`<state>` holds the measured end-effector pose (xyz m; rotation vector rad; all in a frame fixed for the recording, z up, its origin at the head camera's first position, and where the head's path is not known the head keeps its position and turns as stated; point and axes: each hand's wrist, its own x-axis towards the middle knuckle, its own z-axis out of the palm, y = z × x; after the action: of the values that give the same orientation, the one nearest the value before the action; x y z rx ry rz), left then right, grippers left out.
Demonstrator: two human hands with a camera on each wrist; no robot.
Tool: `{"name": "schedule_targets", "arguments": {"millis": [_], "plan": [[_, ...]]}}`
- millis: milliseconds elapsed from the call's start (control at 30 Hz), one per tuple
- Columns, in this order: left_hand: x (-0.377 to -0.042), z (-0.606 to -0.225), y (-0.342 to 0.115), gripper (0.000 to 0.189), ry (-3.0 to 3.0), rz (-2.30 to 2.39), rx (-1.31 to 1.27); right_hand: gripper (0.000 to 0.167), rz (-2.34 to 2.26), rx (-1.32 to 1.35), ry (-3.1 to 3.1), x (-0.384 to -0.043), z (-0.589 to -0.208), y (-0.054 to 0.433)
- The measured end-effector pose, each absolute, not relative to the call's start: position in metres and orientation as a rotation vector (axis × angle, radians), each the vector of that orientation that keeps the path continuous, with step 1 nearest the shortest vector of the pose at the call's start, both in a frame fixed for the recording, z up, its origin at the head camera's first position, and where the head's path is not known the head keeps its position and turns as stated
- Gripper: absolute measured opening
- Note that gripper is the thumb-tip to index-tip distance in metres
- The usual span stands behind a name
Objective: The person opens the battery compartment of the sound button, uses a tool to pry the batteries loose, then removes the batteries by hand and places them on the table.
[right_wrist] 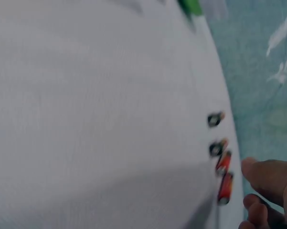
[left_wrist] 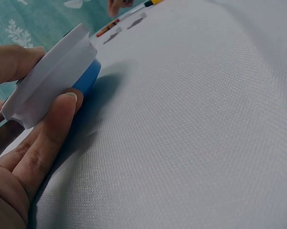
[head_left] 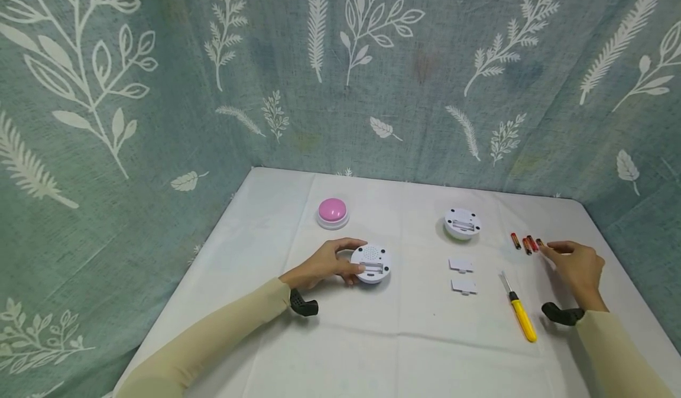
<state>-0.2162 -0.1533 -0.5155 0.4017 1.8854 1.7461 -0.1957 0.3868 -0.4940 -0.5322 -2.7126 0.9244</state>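
Note:
My left hand [head_left: 330, 263] grips a round white push-button device [head_left: 370, 257] by its sides, with its underside and battery slot facing up. The left wrist view shows a blue dome beneath the white device [left_wrist: 62, 71], close over the table. My right hand [head_left: 577, 268] reaches to the batteries at the right, fingertips right at the rightmost battery [head_left: 540, 242]. In the right wrist view, thumb and fingers stand apart beside the red-and-black batteries [right_wrist: 225, 188], with nothing between them. Several batteries lie loosely grouped there.
A pink button [head_left: 332, 210] stands upright at the back. Another upturned button device [head_left: 461, 224], green below, sits back right. Two white battery covers [head_left: 460, 265] lie in front of it. A yellow-handled screwdriver [head_left: 518, 309] lies left of my right wrist.

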Motion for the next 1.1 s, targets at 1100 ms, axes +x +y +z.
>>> {"name": "schedule_targets", "arguments": {"millis": [1100], "plan": [[-0.217,-0.514,-0.15,0.07,1.925,1.718,0.431,0.048,1.226,0.42,-2.807,-0.18,-0.474,0.194]]}}
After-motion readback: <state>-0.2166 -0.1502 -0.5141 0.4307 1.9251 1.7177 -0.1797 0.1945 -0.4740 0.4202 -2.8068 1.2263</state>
